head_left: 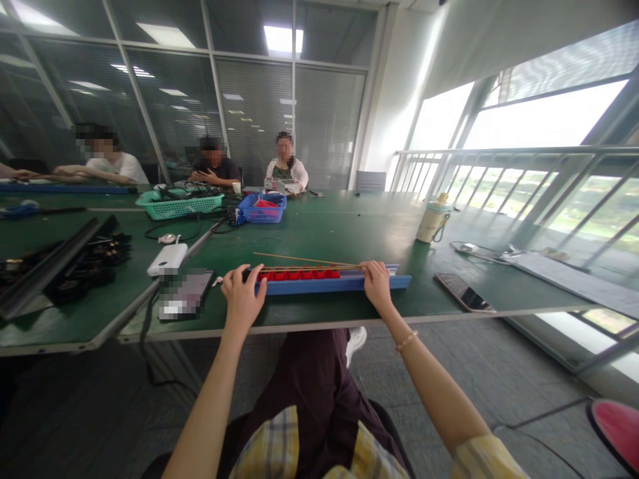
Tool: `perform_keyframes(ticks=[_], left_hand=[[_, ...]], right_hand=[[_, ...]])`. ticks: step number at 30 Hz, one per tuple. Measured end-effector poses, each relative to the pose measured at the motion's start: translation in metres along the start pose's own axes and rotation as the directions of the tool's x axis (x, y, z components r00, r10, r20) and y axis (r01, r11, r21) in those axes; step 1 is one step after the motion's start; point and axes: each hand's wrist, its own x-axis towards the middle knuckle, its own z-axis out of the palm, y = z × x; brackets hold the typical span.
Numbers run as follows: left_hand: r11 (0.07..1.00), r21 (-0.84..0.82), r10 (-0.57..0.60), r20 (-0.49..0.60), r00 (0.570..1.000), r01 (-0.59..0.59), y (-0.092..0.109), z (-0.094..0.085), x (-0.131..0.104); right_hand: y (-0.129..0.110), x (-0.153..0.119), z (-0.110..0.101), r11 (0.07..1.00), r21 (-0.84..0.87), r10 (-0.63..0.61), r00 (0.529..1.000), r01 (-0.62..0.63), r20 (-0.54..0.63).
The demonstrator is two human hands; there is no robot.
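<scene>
A long blue channel (319,287) lies lengthwise near the front edge of the green table. A row of red cup-like pieces (306,275) fills its left and middle part. My left hand (243,297) is closed round the channel's left end, thumb on the near side and fingertips on top. At least two thin wooden sticks (289,258) run along and above the channel, one slanting away at its left end. My right hand (378,285) is over the channel's right part, fingers closed on the right ends of the sticks. Its fingertips are partly hidden.
A phone (464,293) lies right, a dark device (187,293) and a white case (168,259) left. Farther back stand a cream bottle (432,221), a green basket (174,206) and a blue basket (262,211). Black parts (90,259) cover the left table. Several people sit opposite.
</scene>
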Motion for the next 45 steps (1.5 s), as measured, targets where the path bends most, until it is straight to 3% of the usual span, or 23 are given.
perform_keyframes(ticks=[24, 45], left_hand=[[1.000, 0.004, 0.000, 0.014, 1.000, 0.000, 0.0013, -0.0008, -0.0003], [1.000, 0.004, -0.009, 0.015, 1.000, 0.009, 0.0018, -0.0003, -0.0004]], right_hand=[[0.0031, 0.0006, 0.0028, 0.999, 0.034, 0.011, 1.000, -0.011, 0.021], [0.0024, 0.0033, 0.0052, 0.998, -0.058, -0.034, 0.999, 0.034, 0.003]])
